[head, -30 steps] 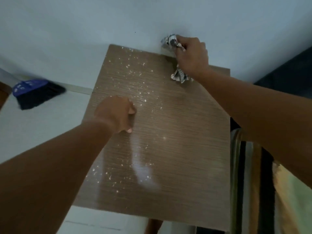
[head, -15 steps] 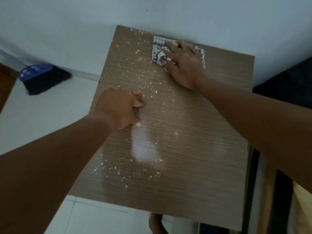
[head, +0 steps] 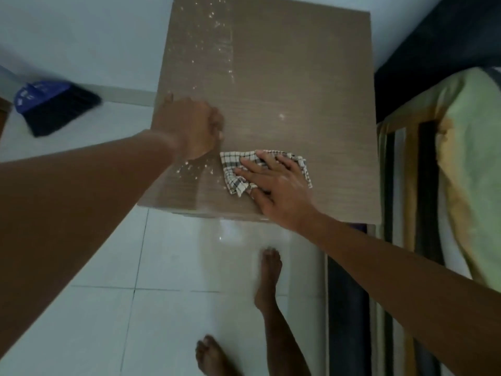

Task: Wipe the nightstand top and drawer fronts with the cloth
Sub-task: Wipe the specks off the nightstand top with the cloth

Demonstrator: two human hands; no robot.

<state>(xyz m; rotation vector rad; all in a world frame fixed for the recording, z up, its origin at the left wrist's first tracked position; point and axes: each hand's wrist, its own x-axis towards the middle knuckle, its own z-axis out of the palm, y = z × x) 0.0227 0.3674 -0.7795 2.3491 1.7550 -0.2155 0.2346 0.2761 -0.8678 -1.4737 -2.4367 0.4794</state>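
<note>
Nightstand top [head: 298, 77] wood-grained, white specks along its left strip, your right hand [head: 273, 185] flat, fingers spread on checked cloth [head: 233, 169] near front edge, left hand [head: 189, 126] fisted beside it, white tiled floor [head: 95, 308] below.

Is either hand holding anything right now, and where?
The right hand presses flat on the middle of the checked cloth, not gripping it. The left hand rests fisted on the nightstand top, apparently empty.
</note>
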